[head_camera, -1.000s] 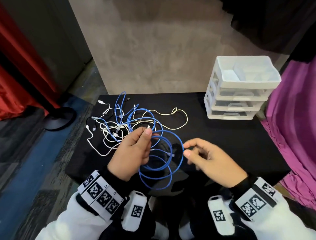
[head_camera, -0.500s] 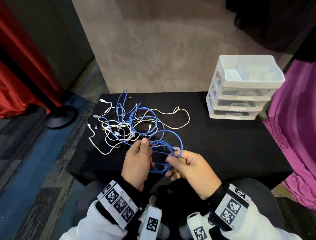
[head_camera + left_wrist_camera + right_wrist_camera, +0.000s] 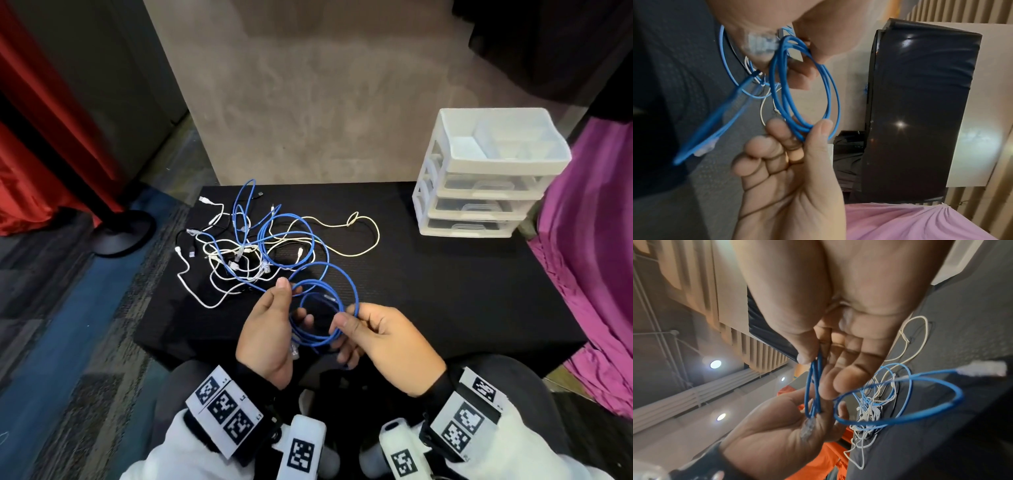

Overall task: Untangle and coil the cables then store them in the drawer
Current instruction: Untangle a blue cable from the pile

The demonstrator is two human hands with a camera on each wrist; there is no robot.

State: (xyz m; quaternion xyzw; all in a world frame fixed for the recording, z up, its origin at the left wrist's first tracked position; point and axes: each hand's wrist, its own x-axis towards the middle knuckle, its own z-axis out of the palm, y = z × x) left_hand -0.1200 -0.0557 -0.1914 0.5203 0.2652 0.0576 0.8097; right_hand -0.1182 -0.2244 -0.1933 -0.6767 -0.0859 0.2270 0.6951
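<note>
A blue cable coil [image 3: 310,337] of several loops hangs between my two hands above the table's near edge. My left hand [image 3: 274,329] holds its left side, thumb on top and fingers curled through the loops [image 3: 793,91]; a clear plug lies against its palm [image 3: 807,430]. My right hand [image 3: 373,329] pinches the coil's right side [image 3: 813,369] between thumb and forefinger. A wider loose loop [image 3: 342,274] rises behind the coil. The cable's far end runs into a tangle of blue, white and cream cables [image 3: 253,246] on the black table [image 3: 445,291].
A white three-drawer plastic organiser [image 3: 479,192] with an open top tray stands at the table's back right. Purple cloth [image 3: 589,257] hangs beside the right edge. A black stand base [image 3: 120,233] and red curtain are on the floor to the left.
My right hand moved in from the right and took hold of the coil's right side. Both hands drew nearer to me, and the loops gathered into a tighter bundle.
</note>
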